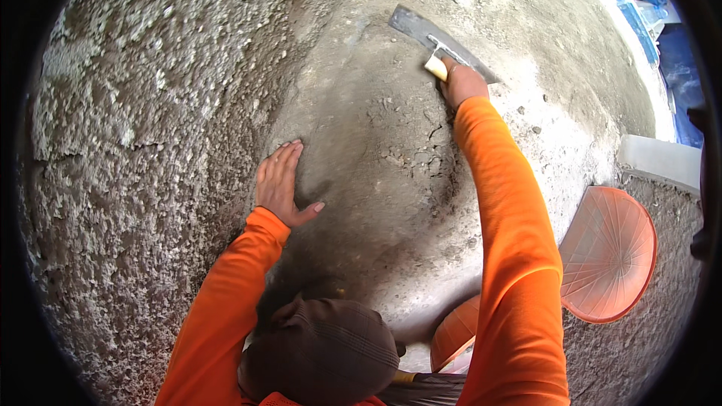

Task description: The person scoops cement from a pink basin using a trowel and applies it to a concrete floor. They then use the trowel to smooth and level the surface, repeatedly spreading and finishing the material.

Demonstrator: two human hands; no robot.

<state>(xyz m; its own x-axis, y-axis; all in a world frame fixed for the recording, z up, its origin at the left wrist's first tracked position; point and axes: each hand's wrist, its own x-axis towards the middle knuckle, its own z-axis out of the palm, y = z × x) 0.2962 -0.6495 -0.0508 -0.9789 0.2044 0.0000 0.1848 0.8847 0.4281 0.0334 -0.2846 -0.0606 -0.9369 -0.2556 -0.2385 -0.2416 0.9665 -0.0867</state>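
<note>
My right hand [464,84] grips the pale yellow handle of a flat rectangular plastering trowel [414,24]. Its long grey metal blade lies against, or close over, the smoothed cement surface [338,83]. Crumbly, cracked mortar [421,146] shows just left of my right forearm. My left hand [279,184] has its palm toward the cement, fingers stretched out and thumb apart, with nothing in it. It rests where the smoother cement meets a rough, bumpy plastered surface [150,143].
At the right lies a round orange dish-like thing [611,256] with radiating lines; part of another orange one [455,334] shows beside my right arm. A pale ledge [660,162] juts in. Blue packages [639,26] are at upper right. A dark cap [323,349] fills the lower middle.
</note>
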